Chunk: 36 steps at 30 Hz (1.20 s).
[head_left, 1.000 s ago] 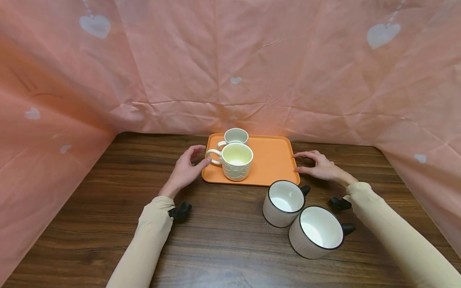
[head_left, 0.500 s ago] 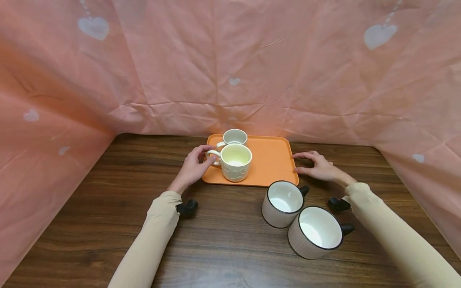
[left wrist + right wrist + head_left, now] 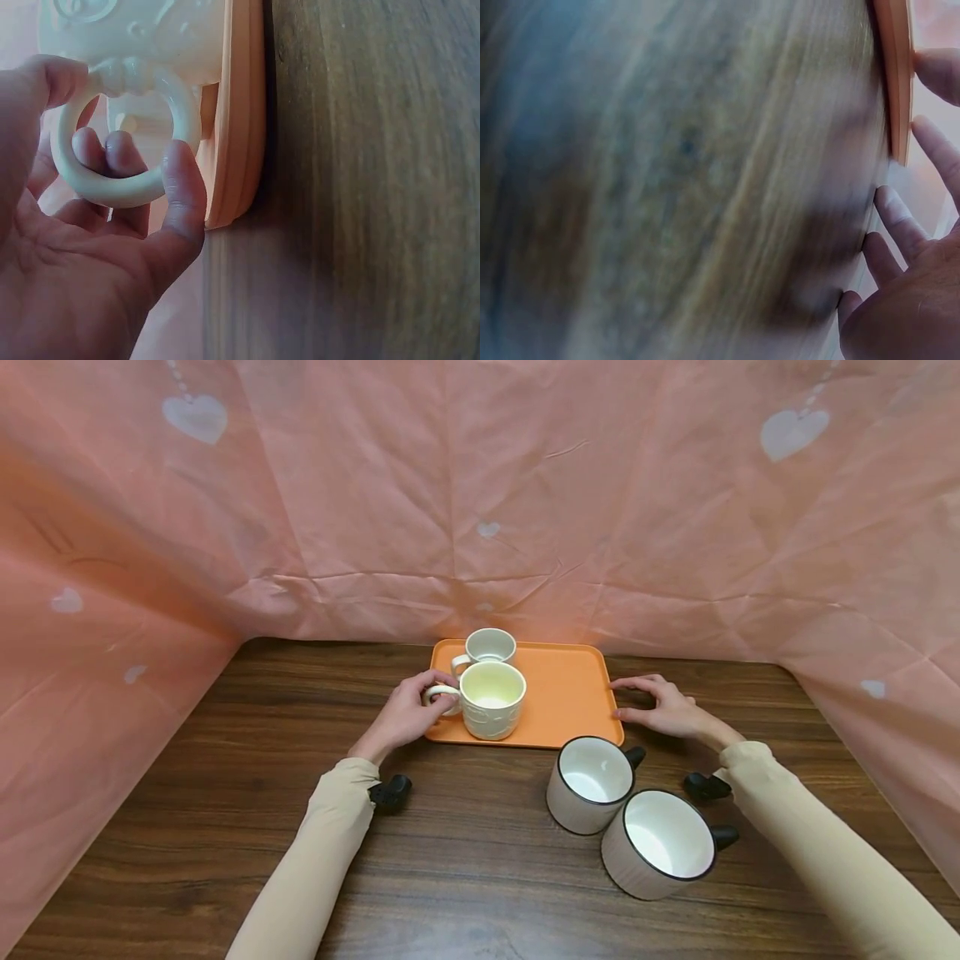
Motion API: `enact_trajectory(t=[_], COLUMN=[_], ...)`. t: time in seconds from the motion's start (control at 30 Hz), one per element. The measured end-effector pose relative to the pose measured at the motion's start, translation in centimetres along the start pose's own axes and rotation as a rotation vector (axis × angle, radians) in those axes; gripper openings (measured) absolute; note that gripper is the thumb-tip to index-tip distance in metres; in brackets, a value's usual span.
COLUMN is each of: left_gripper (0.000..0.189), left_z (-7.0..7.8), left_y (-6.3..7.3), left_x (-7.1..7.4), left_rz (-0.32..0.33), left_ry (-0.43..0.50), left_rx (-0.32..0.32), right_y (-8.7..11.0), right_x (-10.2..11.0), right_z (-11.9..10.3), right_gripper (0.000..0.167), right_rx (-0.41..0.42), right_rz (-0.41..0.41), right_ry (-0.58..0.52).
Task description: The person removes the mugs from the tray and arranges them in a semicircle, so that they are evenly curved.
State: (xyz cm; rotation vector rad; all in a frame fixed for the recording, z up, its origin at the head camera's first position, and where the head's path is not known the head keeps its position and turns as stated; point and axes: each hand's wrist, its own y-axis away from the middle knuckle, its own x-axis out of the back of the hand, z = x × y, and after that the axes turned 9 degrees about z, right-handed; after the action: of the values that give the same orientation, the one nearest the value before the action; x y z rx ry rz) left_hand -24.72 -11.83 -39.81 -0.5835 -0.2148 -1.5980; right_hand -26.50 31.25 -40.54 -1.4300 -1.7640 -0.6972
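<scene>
On the left half of an orange tray [image 3: 570, 693] stands a cream mug [image 3: 492, 718] with a raised pattern, its inside pale yellow-green. My left hand [image 3: 407, 710] grips the mug's ring-shaped handle [image 3: 112, 189]; the left wrist view shows fingers passing through the ring and the thumb against its side. Just behind this mug, a smaller white cup [image 3: 491, 642] is partly hidden by it. My right hand [image 3: 663, 703] is at the tray's right edge, thumb and a finger touching the rim [image 3: 898, 82] and the other fingers loosely spread.
Two larger white mugs with black rims and black handles stand on the wooden table [image 3: 465, 893]: a front one [image 3: 637, 860], and another mug [image 3: 576, 802] close to the tray's front right corner. Pink cloth [image 3: 360, 510] with white hearts hangs behind and at both sides.
My left hand has moved right from beside the tray and taken hold of the cream mug's handle. The mug has turned slightly, its handle swinging toward me. The right hand has stayed at the tray edge.
</scene>
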Motion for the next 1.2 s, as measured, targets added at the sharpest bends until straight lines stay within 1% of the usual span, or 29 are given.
enact_trajectory(t=[0.1,0.27,0.37,0.5,0.57,0.63,0.77,0.93,1.2], left_gripper=[0.014,0.012,0.011,0.011,0.011,0.011,0.011,0.011,0.01], left_z=[0.2,0.3,0.4,0.6,0.7,0.8,0.8,0.8,1.1], left_y=[0.1,0.3,0.3,0.2,0.2,0.2,0.3,0.4,0.8], left_x=[-0.3,-1.0,-1.3,-1.5,-1.6,-1.7,-1.8,-2.0,-1.8], left_rz=[-0.011,-0.01,0.017,0.079,0.099,0.109,0.119,0.131,0.118], left_ry=[0.011,0.078,0.107,0.064,0.047,0.046,0.069,0.127,0.251], left_rx=[0.004,0.021,0.017,-0.03,-0.045,-0.048,-0.033,-0.039,-0.023], right_y=[0.1,0.2,0.1,0.0,0.0,0.0,0.1,0.2,0.4], right_x=[0.0,-0.1,-0.2,-0.2,-0.2,-0.2,-0.2,-0.1,0.0], right_z=[0.0,0.0,0.1,0.2,0.1,0.0,-0.1,0.0,-0.1], right_gripper=[0.057,0.057,0.058,0.058,0.058,0.058,0.058,0.058,0.058], right_rx=[0.001,0.001,0.006,0.01,0.01,0.009,0.013,0.015,0.016], right_rz=[0.002,0.002,0.001,-0.001,0.0,-0.002,-0.002,-0.002,-0.005], right_ry=[0.001,0.002,0.002,0.0,0.001,0.0,0.0,-0.002,-0.011])
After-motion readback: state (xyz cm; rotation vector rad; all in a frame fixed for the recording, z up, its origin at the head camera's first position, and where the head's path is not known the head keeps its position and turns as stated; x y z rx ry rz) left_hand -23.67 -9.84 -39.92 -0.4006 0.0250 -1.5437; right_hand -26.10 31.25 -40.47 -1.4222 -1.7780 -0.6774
